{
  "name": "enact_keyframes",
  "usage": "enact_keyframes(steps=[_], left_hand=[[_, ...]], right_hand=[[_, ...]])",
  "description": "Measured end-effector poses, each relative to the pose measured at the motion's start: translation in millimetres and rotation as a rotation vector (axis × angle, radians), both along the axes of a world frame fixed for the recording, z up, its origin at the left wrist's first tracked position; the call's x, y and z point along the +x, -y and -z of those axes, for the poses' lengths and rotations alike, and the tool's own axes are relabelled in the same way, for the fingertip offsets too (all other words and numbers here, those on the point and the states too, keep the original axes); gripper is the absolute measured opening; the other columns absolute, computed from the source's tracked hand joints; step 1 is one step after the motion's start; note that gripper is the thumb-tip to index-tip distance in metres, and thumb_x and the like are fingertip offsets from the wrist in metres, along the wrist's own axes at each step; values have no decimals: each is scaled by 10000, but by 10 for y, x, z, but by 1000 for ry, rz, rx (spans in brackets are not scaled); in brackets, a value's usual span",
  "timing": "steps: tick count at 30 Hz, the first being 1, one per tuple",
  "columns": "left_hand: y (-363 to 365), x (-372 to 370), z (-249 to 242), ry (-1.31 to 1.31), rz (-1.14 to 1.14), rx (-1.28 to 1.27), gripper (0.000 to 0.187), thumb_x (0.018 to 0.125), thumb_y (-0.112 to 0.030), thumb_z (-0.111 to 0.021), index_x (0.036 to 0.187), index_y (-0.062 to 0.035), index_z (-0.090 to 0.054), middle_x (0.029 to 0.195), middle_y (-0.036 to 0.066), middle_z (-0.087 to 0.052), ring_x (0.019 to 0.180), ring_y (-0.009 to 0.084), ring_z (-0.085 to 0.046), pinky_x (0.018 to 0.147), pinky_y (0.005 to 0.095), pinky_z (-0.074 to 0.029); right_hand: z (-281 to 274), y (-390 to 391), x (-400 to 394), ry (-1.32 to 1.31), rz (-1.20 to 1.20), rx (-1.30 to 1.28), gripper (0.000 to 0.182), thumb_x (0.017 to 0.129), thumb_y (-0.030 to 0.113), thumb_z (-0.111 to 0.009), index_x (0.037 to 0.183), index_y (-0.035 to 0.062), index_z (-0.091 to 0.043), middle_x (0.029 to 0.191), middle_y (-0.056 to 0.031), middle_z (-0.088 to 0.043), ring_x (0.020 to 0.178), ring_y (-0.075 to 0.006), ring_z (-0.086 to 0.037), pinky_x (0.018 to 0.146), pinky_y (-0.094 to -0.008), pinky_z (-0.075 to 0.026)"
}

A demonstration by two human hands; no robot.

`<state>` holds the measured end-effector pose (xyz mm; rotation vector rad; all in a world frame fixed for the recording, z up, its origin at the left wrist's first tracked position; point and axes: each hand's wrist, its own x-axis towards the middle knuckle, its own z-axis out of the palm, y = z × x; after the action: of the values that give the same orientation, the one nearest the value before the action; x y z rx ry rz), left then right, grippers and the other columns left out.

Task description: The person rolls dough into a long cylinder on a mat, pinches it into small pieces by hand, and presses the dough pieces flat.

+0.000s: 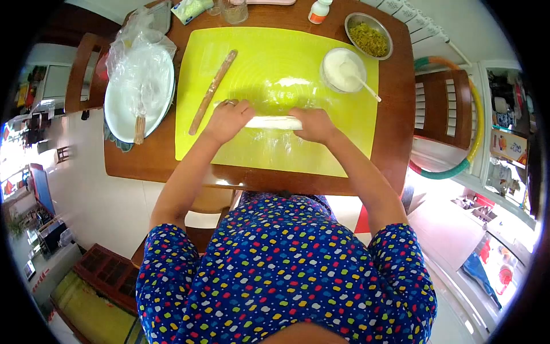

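A white roll of dough [274,122] stretches sideways between my two hands over the floured yellow-green mat [263,155]. My left hand [229,119] is closed around its left end, with a ring on one finger. The right end is gripped by my right hand [313,124], and the fingers hide that tip. Left of my left hand, a brown rolling pin [213,92] dusted with flour lies slantwise on the mat. To the upper right, a bowl of white flour [342,70] stands on the mat with a white spoon [369,89] leaning out.
A metal bowl of chopped greenish filling [368,39] is at the table's back right. A white bottle [319,11] and a glass jar [234,12] stand at the back. On the left, a white basin [114,109] holds plastic wrap and a bundle of sticks [140,129].
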<state>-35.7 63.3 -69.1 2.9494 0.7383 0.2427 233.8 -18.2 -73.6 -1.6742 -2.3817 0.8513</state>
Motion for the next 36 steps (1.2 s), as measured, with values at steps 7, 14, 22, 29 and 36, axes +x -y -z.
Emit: enact_keyframes(steps=[7, 14, 22, 29, 36], left_hand=[[119, -357, -153, -282, -304, -273, 134, 797, -221, -628, 844, -109, -569, 804, 88, -646, 793, 290, -652, 651, 439, -509], [84, -701, 183, 87, -164, -440, 170, 822, -275, -651, 885, -117, -641, 821, 87, -667, 769, 317, -652, 665, 435, -511], [-67, -731, -20, -471, -477, -352, 361, 803, -433, -665, 928, -97, -622, 921, 129, -662, 764, 317, -658, 667, 447, -517], [46, -464, -150, -485, -504, -131, 591, 739, -449, -730, 1199, -119, -562, 1274, 159, -504, 1210, 358, -472, 983, 538, -383], [-119, 795, 555, 74, -468, -28, 451, 893, -346, -576, 1308, -174, -540, 1382, 121, -460, 1320, 398, -356, 1059, 614, -265]], right_hand=[[-79, 134, 335, 212, 121, -137, 226, 794, 287, -631, 987, 172, -607, 830, -113, -671, 773, -336, -651, 687, -459, -506], [-112, 339, 525, 178, 168, -188, 176, 800, 281, -621, 945, 181, -629, 892, -77, -681, 842, -307, -652, 706, -457, -506], [-69, 404, 785, 335, 289, -198, 250, 788, 339, -639, 950, 150, -632, 907, -124, -673, 875, -299, -654, 745, -441, -504], [33, 283, 238, 292, 228, 205, 441, 791, 424, -647, 1094, 104, -667, 1280, -156, -549, 1192, -332, -499, 980, -435, -419], [358, -569, -214, 63, 365, 90, 477, 879, 422, -556, 1261, 138, -592, 1436, -181, -387, 1334, -390, -332, 1100, -504, -271]])
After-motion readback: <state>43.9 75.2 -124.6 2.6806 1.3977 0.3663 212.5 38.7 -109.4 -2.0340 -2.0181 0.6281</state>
